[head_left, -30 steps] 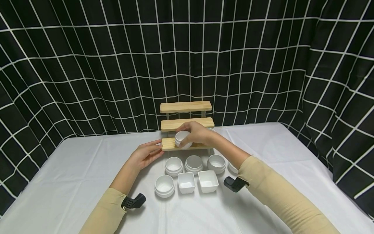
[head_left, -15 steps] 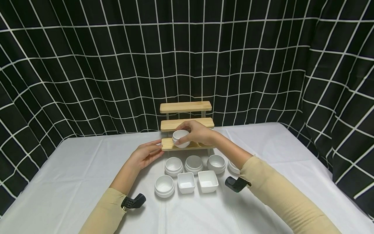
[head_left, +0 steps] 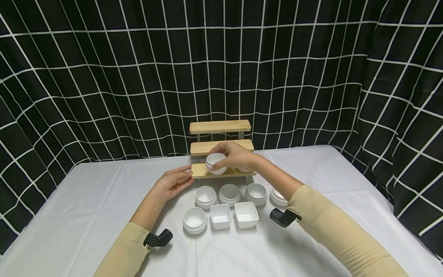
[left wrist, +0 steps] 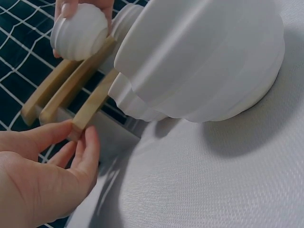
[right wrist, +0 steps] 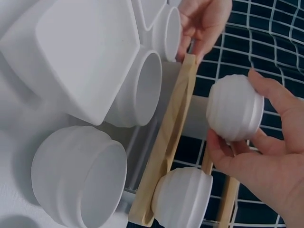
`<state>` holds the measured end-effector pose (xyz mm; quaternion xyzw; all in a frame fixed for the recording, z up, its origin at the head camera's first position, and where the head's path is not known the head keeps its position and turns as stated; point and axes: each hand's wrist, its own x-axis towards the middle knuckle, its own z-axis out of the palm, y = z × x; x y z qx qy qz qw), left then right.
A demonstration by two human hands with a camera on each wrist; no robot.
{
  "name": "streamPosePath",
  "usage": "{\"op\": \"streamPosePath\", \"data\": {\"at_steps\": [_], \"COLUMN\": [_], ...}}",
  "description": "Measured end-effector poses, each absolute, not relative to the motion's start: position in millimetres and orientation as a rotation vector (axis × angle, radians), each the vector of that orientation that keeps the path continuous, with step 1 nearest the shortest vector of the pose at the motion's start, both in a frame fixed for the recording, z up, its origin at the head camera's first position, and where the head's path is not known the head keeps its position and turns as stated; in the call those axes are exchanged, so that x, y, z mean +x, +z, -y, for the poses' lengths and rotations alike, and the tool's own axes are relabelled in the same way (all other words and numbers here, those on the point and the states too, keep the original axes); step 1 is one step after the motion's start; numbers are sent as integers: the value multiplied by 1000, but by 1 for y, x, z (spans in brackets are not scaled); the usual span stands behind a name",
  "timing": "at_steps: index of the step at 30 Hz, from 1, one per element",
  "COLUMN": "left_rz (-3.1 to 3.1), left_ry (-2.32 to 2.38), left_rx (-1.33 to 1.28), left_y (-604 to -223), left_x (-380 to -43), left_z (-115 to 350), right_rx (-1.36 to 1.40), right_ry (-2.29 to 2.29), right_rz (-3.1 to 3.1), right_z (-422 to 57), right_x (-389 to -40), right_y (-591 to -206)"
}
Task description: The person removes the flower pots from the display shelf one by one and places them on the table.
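My right hand [head_left: 235,156] grips a white round ribbed bowl [right wrist: 233,107] between thumb and fingers. It holds the bowl just above the lowest board of a three-tier wooden display stand [head_left: 221,126], apart from the wood in the right wrist view. My left hand [head_left: 173,184] pinches the left end of that lowest board [left wrist: 92,105] between thumb and fingertips. A second round bowl [right wrist: 183,197] sits at the board's right end; in the head view my right hand mostly hides it.
In front of the stand, on the white cloth, are several round bowls [head_left: 206,196] and two square bowls [head_left: 220,216], [head_left: 246,214]. The stand's upper boards bear nothing visible. A black gridded curtain [head_left: 221,69] hangs behind and at the sides.
The round bowl in my right hand has shifted slightly left, then back right and a little up. My right forearm has drifted slightly right. My left hand stays in place.
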<state>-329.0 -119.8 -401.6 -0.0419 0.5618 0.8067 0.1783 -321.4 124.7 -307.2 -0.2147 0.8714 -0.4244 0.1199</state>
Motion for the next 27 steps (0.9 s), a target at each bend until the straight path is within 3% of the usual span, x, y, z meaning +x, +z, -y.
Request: {"op": "streamPosePath", "data": {"at_steps": [27], "left_rz": [-1596], "left_ry": [2283], "left_rx": [-115], "left_y": [-404], "left_x": [-331], "left_z": [120], "right_rx": [-635], "right_ry": [-1232], "right_rz": [-2592], "right_z": [-147], "right_x": [-313], "right_y": [-300]}}
